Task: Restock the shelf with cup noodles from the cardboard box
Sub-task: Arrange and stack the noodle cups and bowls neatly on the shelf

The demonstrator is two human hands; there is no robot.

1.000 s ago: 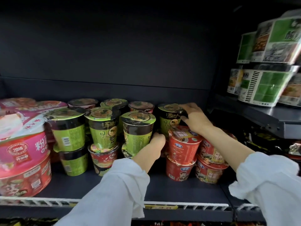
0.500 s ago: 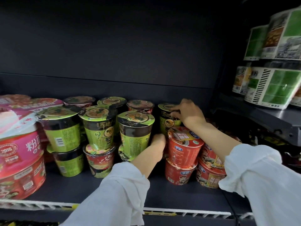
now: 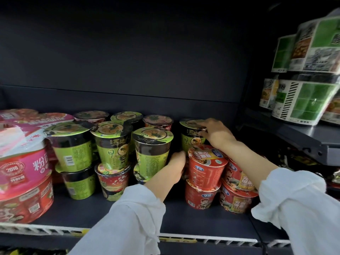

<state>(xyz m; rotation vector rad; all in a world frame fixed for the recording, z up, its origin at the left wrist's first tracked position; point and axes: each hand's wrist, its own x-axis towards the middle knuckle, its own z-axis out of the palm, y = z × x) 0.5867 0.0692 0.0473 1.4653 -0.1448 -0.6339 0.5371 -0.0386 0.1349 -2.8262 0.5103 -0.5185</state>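
Note:
Green-and-black cup noodles stand stacked two high on the dark shelf [image 3: 88, 208]. My right hand [image 3: 217, 134] grips the rim of a green cup [image 3: 189, 133] standing at the back, behind the red cups [image 3: 206, 166]. My left hand [image 3: 176, 166] reaches in between a front green cup [image 3: 152, 148] and the red cups, fingers curled around something hidden behind them. I cannot see what it touches. The cardboard box is out of view.
Large pink and red bowl noodles [image 3: 22, 173] are stacked at the left. At the right a higher shelf [image 3: 303, 137] carries green-and-white noodle tubs [image 3: 305, 102]. A white price rail [image 3: 202, 239] runs along the shelf's front edge.
My right hand has shifted from the top of the back green cup to its right rim. The left hand stays in the gap. The view has drifted slightly left.

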